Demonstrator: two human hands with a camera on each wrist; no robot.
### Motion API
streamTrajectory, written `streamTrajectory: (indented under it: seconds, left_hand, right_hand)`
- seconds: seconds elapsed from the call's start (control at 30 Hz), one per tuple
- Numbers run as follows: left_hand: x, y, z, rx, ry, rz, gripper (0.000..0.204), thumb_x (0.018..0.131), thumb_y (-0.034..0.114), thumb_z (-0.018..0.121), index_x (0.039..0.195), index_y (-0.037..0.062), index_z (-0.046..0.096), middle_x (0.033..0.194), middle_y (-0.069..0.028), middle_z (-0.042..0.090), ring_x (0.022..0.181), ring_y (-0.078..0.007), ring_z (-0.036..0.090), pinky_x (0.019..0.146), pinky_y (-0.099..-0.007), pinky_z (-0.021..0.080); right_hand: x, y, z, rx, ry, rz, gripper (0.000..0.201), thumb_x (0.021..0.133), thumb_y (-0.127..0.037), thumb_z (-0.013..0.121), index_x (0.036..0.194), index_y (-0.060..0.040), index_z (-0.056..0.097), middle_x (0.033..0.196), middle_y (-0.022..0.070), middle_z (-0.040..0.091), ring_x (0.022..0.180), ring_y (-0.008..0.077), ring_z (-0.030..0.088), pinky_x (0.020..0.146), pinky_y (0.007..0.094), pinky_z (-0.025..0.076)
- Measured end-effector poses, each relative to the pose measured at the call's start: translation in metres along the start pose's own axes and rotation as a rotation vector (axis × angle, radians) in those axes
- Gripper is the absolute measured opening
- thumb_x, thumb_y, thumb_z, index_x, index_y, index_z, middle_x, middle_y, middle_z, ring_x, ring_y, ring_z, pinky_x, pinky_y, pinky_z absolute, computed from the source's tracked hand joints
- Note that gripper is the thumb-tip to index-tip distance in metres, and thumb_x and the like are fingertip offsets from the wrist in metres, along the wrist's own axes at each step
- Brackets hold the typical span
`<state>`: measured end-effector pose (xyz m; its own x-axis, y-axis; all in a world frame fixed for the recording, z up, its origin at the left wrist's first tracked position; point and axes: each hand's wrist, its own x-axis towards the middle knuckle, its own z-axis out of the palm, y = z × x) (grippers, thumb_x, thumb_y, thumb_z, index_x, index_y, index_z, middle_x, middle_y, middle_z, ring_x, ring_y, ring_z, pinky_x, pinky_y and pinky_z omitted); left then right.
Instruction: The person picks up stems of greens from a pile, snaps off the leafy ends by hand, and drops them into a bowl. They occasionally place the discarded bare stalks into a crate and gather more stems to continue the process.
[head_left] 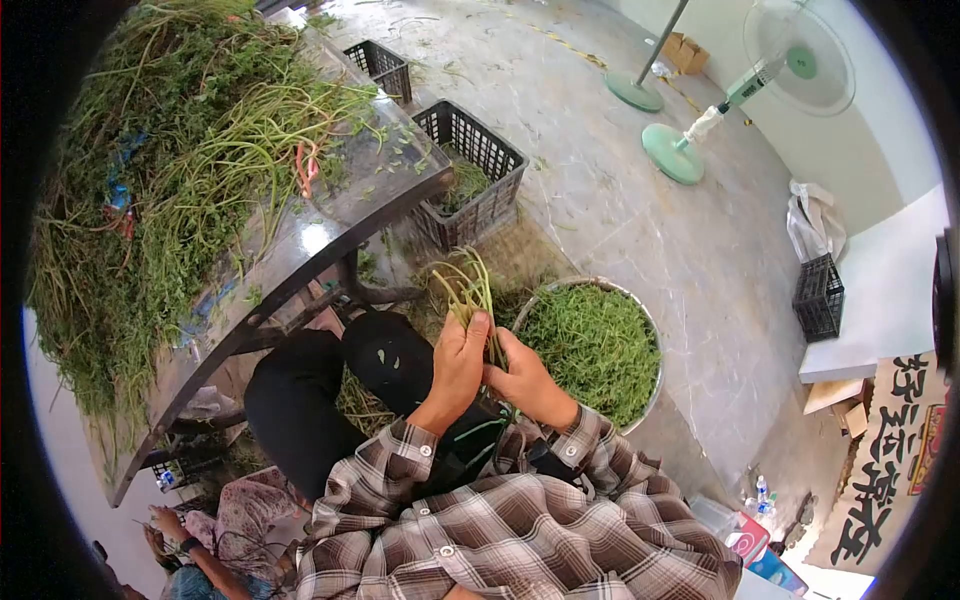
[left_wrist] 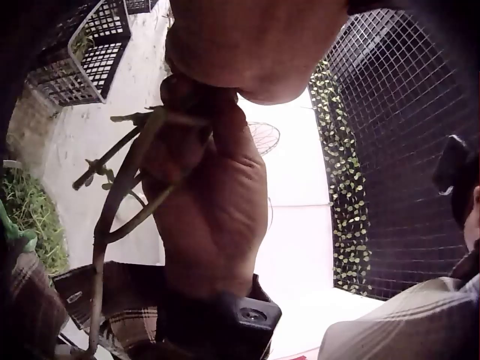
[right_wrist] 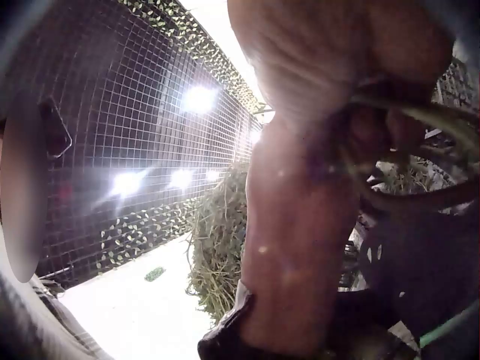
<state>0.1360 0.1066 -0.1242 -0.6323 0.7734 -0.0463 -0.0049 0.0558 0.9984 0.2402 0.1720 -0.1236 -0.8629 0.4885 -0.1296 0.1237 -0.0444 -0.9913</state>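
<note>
Both hands meet above the person's knees in the head view. The left hand (head_left: pixel 460 365) pinches a small bunch of green stems (head_left: pixel 478 290), thumb uppermost, the stem ends fanning out beyond the fingers. Close against it, the right hand (head_left: pixel 532 380) has its thumb and curled fingers on the same stems. In the left wrist view, thick stems (left_wrist: pixel 112 199) hang down beside the right hand (left_wrist: pixel 214 202). The right wrist view shows the left hand (right_wrist: pixel 300 217) near blurred stems (right_wrist: pixel 420 199); some fingertips are hidden.
A metal table (head_left: pixel 400 150) at the left bears a large heap of greens (head_left: pixel 190 150). Right of the hands stands a round basin (head_left: pixel 655 345) of leafy tips. Black crates (head_left: pixel 510 165) stand beyond the table; a fan (head_left: pixel 675 155) is farther off. Another person's arm (head_left: pixel 205 560) shows at lower left.
</note>
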Motion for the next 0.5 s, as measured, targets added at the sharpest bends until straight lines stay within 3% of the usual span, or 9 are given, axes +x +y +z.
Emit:
streamTrajectory:
  seconds: [0.03, 0.07, 0.13, 0.17, 0.23, 0.3, 0.37, 0.43, 0.5]
  left_hand:
    - [-0.001, 0.003, 0.002, -0.020, -0.011, -0.010, 0.023, 0.096, 0.028, 0.043, 0.085, 0.0078, 0.046, 0.073, 0.0021, 0.039, 0.064, -0.0081, 0.037, 0.059, -0.0262, 0.035]
    - [-0.001, 0.006, 0.003, -0.021, -0.012, -0.002, 0.023, 0.096, 0.028, 0.043, 0.085, 0.0078, 0.046, 0.073, 0.0021, 0.039, 0.064, -0.0081, 0.037, 0.059, -0.0262, 0.035]
    - [-0.005, 0.013, 0.004, 0.152, -0.043, 0.025, 0.028, 0.092, 0.027, 0.046, 0.093, -0.0003, 0.051, 0.088, -0.0130, 0.050, 0.080, -0.0254, 0.051, 0.071, -0.0355, 0.040]
    - [-0.006, 0.017, 0.005, 0.149, -0.048, 0.026, 0.028, 0.092, 0.027, 0.046, 0.093, -0.0003, 0.051, 0.088, -0.0130, 0.050, 0.080, -0.0254, 0.051, 0.071, -0.0355, 0.040]
    - [-0.004, 0.028, 0.005, 0.354, -0.156, 0.194, 0.030, 0.091, 0.027, 0.048, 0.098, -0.0016, 0.050, 0.095, -0.0170, 0.049, 0.088, -0.0296, 0.051, 0.075, -0.0386, 0.040]
    - [0.001, 0.040, 0.001, 0.399, -0.232, 0.084, 0.032, 0.089, 0.024, 0.051, 0.106, -0.0018, 0.050, 0.099, -0.0169, 0.049, 0.092, -0.0292, 0.051, 0.079, -0.0376, 0.041]
    - [0.011, 0.051, -0.005, 0.413, -0.206, 0.293, 0.035, 0.087, 0.019, 0.054, 0.116, 0.0005, 0.048, 0.103, -0.0123, 0.049, 0.095, -0.0224, 0.051, 0.078, -0.0299, 0.042]
    - [0.027, 0.072, -0.022, 0.497, -0.144, 0.380, 0.041, 0.082, 0.012, 0.058, 0.120, 0.0013, 0.047, 0.108, -0.0134, 0.049, 0.101, -0.0249, 0.050, 0.085, -0.0317, 0.041]
    - [0.045, 0.089, -0.042, 0.685, -0.053, 0.505, 0.044, 0.079, 0.011, 0.060, 0.121, 0.0024, 0.047, 0.111, -0.0140, 0.049, 0.104, -0.0284, 0.049, 0.088, -0.0343, 0.039]
  right_hand:
    - [0.000, 0.003, 0.002, -0.083, 0.070, -0.158, 0.027, 0.084, -0.013, 0.055, 0.104, 0.0014, 0.045, 0.083, 0.0101, 0.053, 0.073, 0.0162, 0.052, 0.067, 0.0302, 0.044]
    - [-0.001, 0.005, 0.001, -0.086, 0.072, -0.165, 0.027, 0.084, -0.013, 0.055, 0.104, 0.0014, 0.045, 0.083, 0.0101, 0.053, 0.073, 0.0162, 0.052, 0.067, 0.0302, 0.044]
    - [-0.006, 0.001, 0.000, -0.059, 0.131, -0.197, 0.028, 0.085, -0.011, 0.052, 0.110, 0.0012, 0.045, 0.083, 0.0094, 0.053, 0.072, 0.0147, 0.052, 0.066, 0.0295, 0.044]
    - [-0.009, -0.001, -0.003, -0.062, 0.135, -0.196, 0.028, 0.085, -0.011, 0.052, 0.110, 0.0012, 0.045, 0.083, 0.0094, 0.053, 0.072, 0.0147, 0.052, 0.066, 0.0295, 0.044]
    - [-0.016, -0.004, -0.015, 0.013, 0.143, -0.037, 0.030, 0.086, -0.008, 0.049, 0.115, 0.0011, 0.045, 0.084, 0.0086, 0.054, 0.072, 0.0136, 0.052, 0.066, 0.0281, 0.044]
    - [-0.021, -0.005, -0.029, -0.011, 0.190, -0.054, 0.027, 0.087, -0.008, 0.047, 0.112, 0.0003, 0.047, 0.082, 0.0064, 0.054, 0.071, 0.0130, 0.053, 0.065, 0.0275, 0.044]
    - [-0.023, -0.010, -0.046, 0.024, 0.319, -0.016, 0.021, 0.088, -0.008, 0.046, 0.108, -0.0013, 0.048, 0.077, 0.0035, 0.054, 0.068, 0.0108, 0.052, 0.063, 0.0259, 0.043]
    - [-0.022, -0.020, -0.063, 0.054, 0.437, 0.023, 0.016, 0.089, -0.010, 0.045, 0.103, -0.0031, 0.048, 0.074, 0.0006, 0.054, 0.064, 0.0070, 0.049, 0.057, 0.0214, 0.041]
    - [-0.014, -0.029, -0.079, -0.071, 0.581, -0.080, 0.017, 0.091, -0.013, 0.044, 0.105, -0.0026, 0.047, 0.073, 0.0005, 0.053, 0.062, 0.0064, 0.048, 0.055, 0.0198, 0.039]
